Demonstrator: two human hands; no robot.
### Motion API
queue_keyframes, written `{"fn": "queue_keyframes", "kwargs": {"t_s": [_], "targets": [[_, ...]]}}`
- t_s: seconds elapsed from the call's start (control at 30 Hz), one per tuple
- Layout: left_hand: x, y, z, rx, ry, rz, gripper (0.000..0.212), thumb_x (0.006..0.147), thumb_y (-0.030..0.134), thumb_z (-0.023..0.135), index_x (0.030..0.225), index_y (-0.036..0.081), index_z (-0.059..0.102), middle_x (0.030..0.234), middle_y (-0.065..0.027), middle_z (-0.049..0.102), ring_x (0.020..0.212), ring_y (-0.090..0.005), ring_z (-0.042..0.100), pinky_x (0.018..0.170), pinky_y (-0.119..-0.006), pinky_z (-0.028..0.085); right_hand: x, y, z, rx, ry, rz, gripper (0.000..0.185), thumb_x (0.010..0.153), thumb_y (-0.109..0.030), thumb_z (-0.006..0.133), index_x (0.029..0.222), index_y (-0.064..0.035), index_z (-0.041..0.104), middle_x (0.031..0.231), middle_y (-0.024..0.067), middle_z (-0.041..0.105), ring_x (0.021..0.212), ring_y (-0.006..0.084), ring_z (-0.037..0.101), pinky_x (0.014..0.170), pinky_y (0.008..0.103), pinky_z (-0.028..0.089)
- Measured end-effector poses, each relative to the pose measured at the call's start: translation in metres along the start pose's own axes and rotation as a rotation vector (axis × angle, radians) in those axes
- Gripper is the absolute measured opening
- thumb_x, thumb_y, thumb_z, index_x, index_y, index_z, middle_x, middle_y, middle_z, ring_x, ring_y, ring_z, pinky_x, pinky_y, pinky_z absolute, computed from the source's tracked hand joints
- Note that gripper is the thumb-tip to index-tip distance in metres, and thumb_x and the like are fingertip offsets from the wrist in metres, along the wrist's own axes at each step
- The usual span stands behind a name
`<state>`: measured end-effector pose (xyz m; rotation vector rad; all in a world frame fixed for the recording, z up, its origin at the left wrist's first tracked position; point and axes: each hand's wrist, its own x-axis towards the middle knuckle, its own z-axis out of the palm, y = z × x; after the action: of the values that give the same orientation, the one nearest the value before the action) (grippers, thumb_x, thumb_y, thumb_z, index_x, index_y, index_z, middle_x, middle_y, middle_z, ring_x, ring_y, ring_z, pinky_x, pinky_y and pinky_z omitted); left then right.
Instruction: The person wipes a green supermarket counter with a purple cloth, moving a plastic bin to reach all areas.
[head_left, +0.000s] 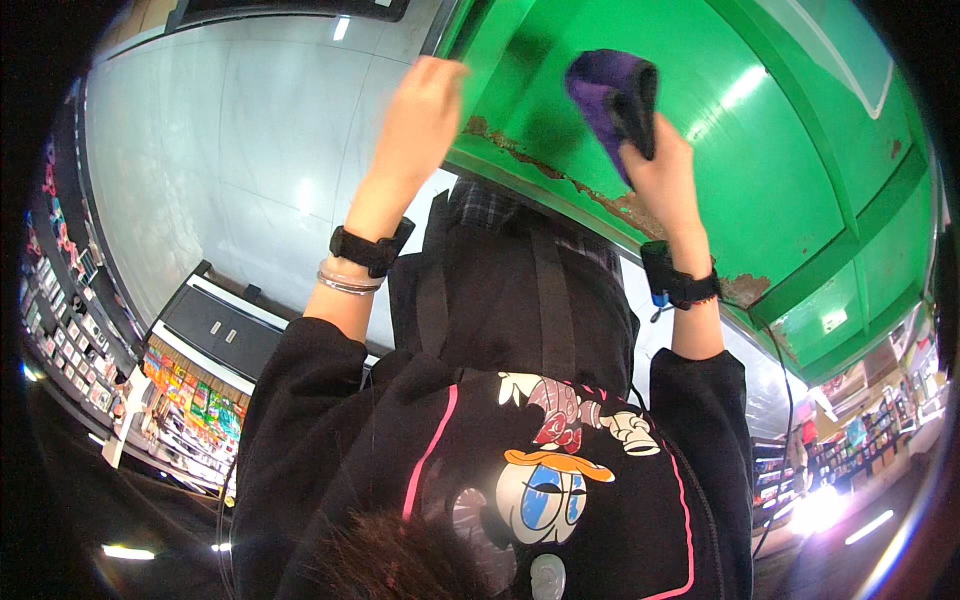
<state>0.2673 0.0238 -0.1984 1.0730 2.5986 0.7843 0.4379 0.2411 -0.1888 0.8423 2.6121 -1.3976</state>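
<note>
In my right hand (664, 169) is a folded cloth (600, 86), purple with a black edge, gripped at its lower end between thumb and fingers. The hand is raised over a green painted metal panel (720, 157) with ribs and a chipped, rusted edge. My left hand (420, 124) is up over the border between the pale tiled floor (285, 135) and the green metal. Its fingers are curled and blurred, and their tips are turned away, so whether anything is inside is hidden. Each wrist wears a black strap with a small device.
Shelves of packaged goods (199, 397) and a black and white unit (225, 319) stand at the left. More stocked shelves (855, 457) are at the right. A dark cable (787, 390) hangs by the green metal's lower right corner. Black fabric with straps (510, 300) covers my front.
</note>
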Motion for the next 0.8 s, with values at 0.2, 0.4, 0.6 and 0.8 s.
{"fn": "queue_keyframes", "kwargs": {"t_s": [0.2, 0.4, 0.6, 0.8], "targets": [[-0.017, 0.000, 0.054, 0.298, -0.493, 0.114, 0.019, 0.075, 0.001, 0.056, 0.093, 0.000, 0.054, 0.095, -0.0157, 0.053, 0.093, -0.0318, 0.057, 0.076, -0.037, 0.052, -0.008, 0.047, -0.007, 0.034, 0.117, 0.271, 0.030, 0.073, -0.007, 0.059, 0.101, 0.0035, 0.057, 0.091, 0.0248, 0.062, 0.087, 0.0396, 0.061, 0.076, 0.0405, 0.048], [-0.015, 0.005, 0.078, 0.585, -0.462, 0.222, 0.020, 0.069, 0.003, 0.062, 0.088, 0.002, 0.056, 0.091, -0.0116, 0.056, 0.087, -0.0246, 0.061, 0.070, -0.033, 0.053, -0.013, 0.059, 0.009, 0.071, 0.198, 0.144, 0.031, 0.072, -0.006, 0.059, 0.101, 0.0030, 0.057, 0.091, 0.0242, 0.061, 0.087, 0.0408, 0.060, 0.076, 0.0413, 0.048], [-0.015, -0.004, 0.083, 0.684, -0.491, 0.300, 0.015, 0.071, 0.009, 0.061, 0.086, 0.006, 0.058, 0.087, -0.0091, 0.059, 0.085, -0.0219, 0.061, 0.069, -0.031, 0.051, -0.012, 0.065, 0.008, 0.057, 0.199, 0.128, 0.031, 0.074, -0.010, 0.062, 0.101, 0.0029, 0.057, 0.086, 0.0208, 0.064, 0.082, 0.0333, 0.064, 0.073, 0.0378, 0.048], [-0.016, -0.005, 0.079, 0.718, -0.539, 0.377, 0.011, 0.073, 0.010, 0.059, 0.083, 0.007, 0.063, 0.090, -0.0075, 0.060, 0.088, -0.0215, 0.060, 0.075, -0.031, 0.048, -0.013, 0.067, 0.006, 0.077, 0.199, 0.105, 0.031, 0.074, -0.011, 0.063, 0.101, 0.0031, 0.057, 0.086, 0.0204, 0.064, 0.081, 0.0336, 0.064, 0.073, 0.0374, 0.048]]}}
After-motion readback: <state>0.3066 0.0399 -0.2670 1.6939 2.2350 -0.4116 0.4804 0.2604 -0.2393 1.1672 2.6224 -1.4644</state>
